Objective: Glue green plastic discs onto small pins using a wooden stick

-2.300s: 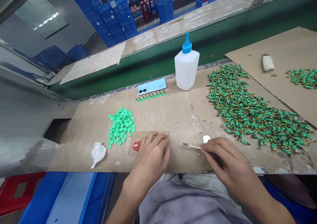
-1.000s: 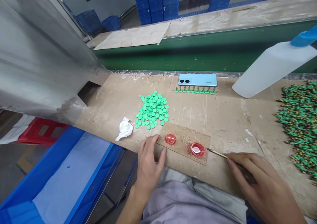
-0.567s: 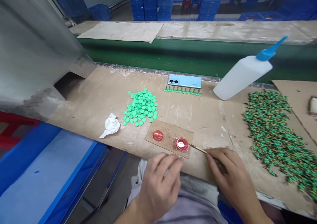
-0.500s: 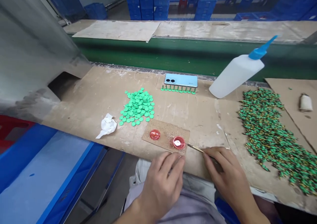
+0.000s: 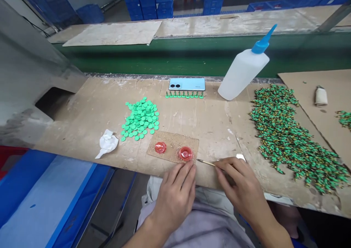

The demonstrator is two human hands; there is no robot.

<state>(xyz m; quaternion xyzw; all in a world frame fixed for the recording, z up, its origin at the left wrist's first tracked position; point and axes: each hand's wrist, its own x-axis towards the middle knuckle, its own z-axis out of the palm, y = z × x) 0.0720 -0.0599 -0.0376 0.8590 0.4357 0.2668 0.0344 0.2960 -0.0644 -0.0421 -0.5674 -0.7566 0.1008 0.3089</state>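
By a cork board [image 5: 172, 147], left hand [image 5: 174, 198] loosely curled, right hand [image 5: 240, 187] pinching wooden stick [image 5: 206, 163]

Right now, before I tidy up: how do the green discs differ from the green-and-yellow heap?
The green discs are flat, plain and round; the green-and-yellow heap holds irregular, yellow-flecked pieces. The discs form a small pile; the heap is far larger, spread out. Both lie loose on the bench.

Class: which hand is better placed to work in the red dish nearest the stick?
Probably the right hand: it holds the thin wooden stick, with the tip just beside the red dish. The left hand is close too, but shows no stick.
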